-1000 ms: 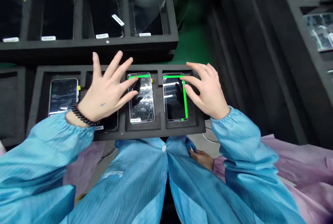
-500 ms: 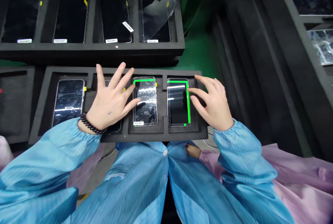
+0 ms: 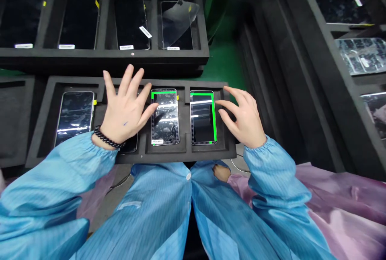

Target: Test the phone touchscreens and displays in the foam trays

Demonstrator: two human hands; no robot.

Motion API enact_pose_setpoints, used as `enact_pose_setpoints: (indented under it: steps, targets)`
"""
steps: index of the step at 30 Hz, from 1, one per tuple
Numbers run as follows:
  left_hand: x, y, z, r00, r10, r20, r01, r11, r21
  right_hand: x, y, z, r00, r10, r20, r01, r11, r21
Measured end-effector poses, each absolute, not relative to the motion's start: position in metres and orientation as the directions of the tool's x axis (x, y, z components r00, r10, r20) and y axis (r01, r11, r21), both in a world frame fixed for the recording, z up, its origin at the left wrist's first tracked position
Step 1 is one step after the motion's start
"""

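Note:
My left hand [image 3: 122, 113] is open, palm down and fingers spread, holding nothing. It hovers over a phone [image 3: 129, 146] that it mostly hides. Its thumb tip overlaps the left edge of a phone with lit green bars and a white label [image 3: 165, 123]; whether it touches the glass I cannot tell. My right hand [image 3: 245, 119] is also open, fingers loosely bent and apart. Its fingertips are at the right edge of another phone, whose screen shows a green border [image 3: 202, 125]. A dark phone with a yellow tab [image 3: 75, 111] lies at the tray's left end.
The phones lie in compartments of a black foam tray [image 3: 193, 156]. Behind it, another foam tray [image 3: 177, 54] holds several dark phones, one under a peeled clear film [image 3: 181, 22]. More trays [image 3: 319, 6] stand at the right. A co-worker's hand [image 3: 221, 172] and pink sleeve show below.
My left hand has lifted slightly upward, its thumb sliding up and back toward the phone's left edge. My right hand keeps nearly the same pose. The whole view has shifted a little.

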State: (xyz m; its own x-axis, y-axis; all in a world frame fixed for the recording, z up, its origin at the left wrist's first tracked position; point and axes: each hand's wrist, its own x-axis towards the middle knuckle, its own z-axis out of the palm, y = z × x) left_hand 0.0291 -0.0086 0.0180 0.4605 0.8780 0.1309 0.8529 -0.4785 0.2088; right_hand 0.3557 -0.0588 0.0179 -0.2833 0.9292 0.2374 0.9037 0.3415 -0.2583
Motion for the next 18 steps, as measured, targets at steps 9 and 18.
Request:
enact_pose_setpoints:
  steps: [9, 18]
  targets:
    - [0.03, -0.011, 0.015, 0.486, 0.869, 0.095, 0.83, -0.493, 0.26, 0.354, -0.065, 0.012, -0.276, 0.919, 0.281, 0.907, 0.346, -0.24]
    - [0.032, -0.031, 0.019, 0.502, 0.864, 0.033, 0.828, -0.491, 0.269, 0.352, -0.064, 0.004, -0.324, 0.927, 0.189, 0.915, 0.358, -0.185]
